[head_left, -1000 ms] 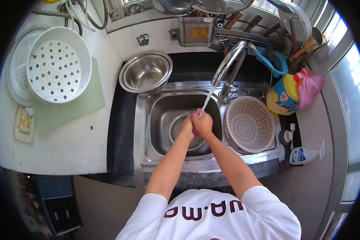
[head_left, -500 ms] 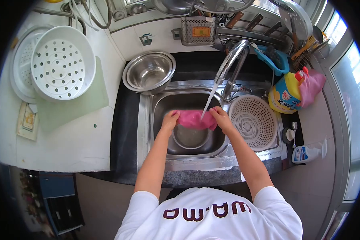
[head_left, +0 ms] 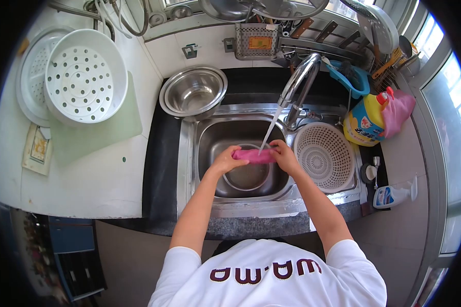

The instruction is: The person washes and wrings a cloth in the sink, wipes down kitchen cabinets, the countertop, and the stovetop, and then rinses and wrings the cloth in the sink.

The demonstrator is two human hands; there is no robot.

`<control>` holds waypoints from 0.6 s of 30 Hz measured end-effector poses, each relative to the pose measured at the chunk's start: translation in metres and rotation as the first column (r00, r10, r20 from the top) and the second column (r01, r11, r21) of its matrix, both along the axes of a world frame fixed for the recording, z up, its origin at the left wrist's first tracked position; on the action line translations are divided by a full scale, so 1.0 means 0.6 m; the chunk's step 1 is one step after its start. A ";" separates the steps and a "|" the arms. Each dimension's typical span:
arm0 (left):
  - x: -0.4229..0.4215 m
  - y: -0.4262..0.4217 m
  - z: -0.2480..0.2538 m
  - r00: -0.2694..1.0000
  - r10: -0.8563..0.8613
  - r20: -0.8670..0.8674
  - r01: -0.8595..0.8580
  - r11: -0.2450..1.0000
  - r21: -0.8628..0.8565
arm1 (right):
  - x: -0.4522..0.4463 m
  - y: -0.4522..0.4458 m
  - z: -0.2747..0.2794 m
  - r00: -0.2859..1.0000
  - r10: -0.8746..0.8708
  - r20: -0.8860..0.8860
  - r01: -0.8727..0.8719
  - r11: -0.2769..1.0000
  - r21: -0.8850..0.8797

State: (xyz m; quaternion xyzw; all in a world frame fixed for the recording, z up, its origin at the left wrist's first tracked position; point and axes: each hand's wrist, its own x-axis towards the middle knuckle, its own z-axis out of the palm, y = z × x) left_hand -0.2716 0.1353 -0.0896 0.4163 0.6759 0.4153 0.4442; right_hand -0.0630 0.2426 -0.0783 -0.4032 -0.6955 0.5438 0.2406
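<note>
A pink cloth point(head_left: 254, 156), gathered into a narrow roll, is stretched between my two hands above the sink basin point(head_left: 210, 134). My left hand point(head_left: 229, 160) is closed round its left end, and my right hand point(head_left: 284, 155) grips the right end. Water runs from the chrome faucet point(head_left: 297, 82) onto the cloth near its right side. Below the cloth, a round metal bowl point(head_left: 247, 185) sits in the basin, partly hidden by the cloth and hands.
Right of the basin stands a white colander point(head_left: 320, 162), with a yellow detergent jug point(head_left: 364, 123) and a spray bottle point(head_left: 392, 197) beyond. Nested steel bowls point(head_left: 193, 92) rest at the back left. A perforated white steamer basket point(head_left: 86, 77) lies on the left counter. Knives point(head_left: 325, 31) hang behind.
The cloth was spread wider and hanging looser; now it is bunched into a tighter roll. My left hand has moved right and slightly down, closer to my right hand.
</note>
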 end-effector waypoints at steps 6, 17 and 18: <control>-0.031 0.018 0.024 0.744 -0.114 -0.659 0.165 0.986 0.015 | -0.008 0.015 0.033 0.980 0.194 0.037 -0.196 0.977 0.087; 0.003 0.006 0.107 0.710 0.112 0.695 -0.078 0.994 -0.080 | -0.021 0.003 -0.044 0.950 0.271 -0.152 -0.298 0.933 -0.202; 0.006 0.010 0.098 0.714 0.110 0.692 -0.076 0.994 -0.080 | -0.025 -0.016 -0.035 0.920 0.045 -0.389 -0.270 0.792 -0.547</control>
